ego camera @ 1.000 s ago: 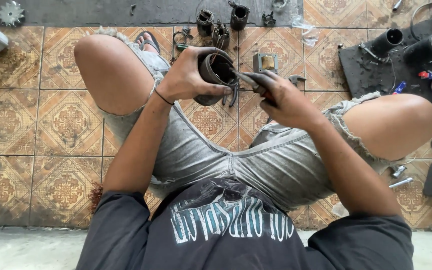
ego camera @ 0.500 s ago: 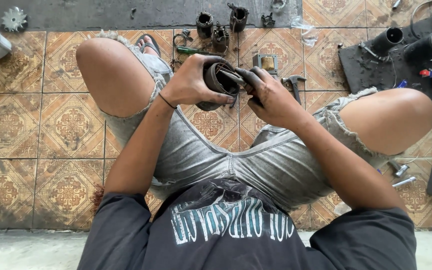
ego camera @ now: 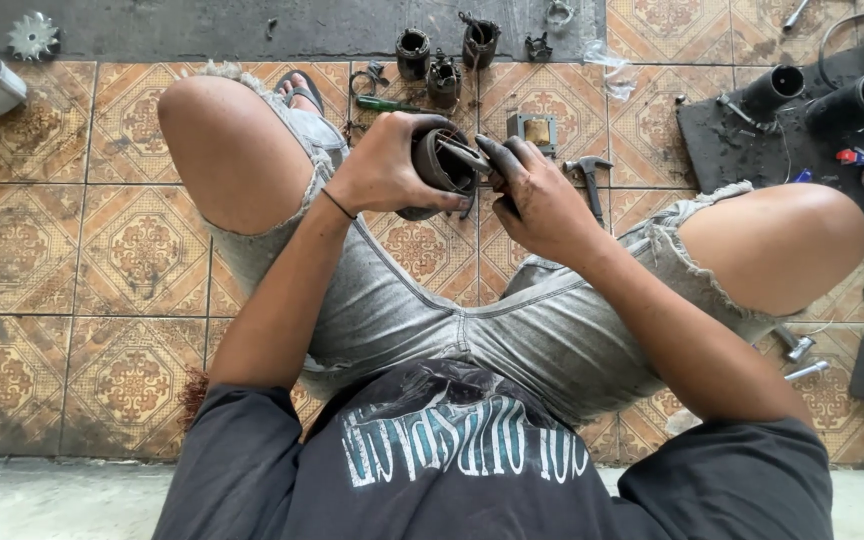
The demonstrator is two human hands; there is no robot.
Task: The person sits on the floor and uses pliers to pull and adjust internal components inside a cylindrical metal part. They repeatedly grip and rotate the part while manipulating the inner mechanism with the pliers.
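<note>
Seated view over my knees. My left hand (ego camera: 384, 172) grips a dark cylindrical motor stator (ego camera: 440, 165) above my lap; my right hand (ego camera: 537, 195) pinches a thin metal tool (ego camera: 464, 154) into its open bore. Similar stators (ego camera: 414, 52) wait on the tiled floor (ego camera: 72, 250); I judge the work mid-course.

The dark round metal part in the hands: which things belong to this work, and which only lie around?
In hand:
- dark cylindrical metal motor part, gripped by the left hand
- thin metal tool, held by the grimy right hand

Lying about:
- small hammer on the patterned tile floor
- green-handled screwdriver
- toothed saw blade
- two black tubes
</note>
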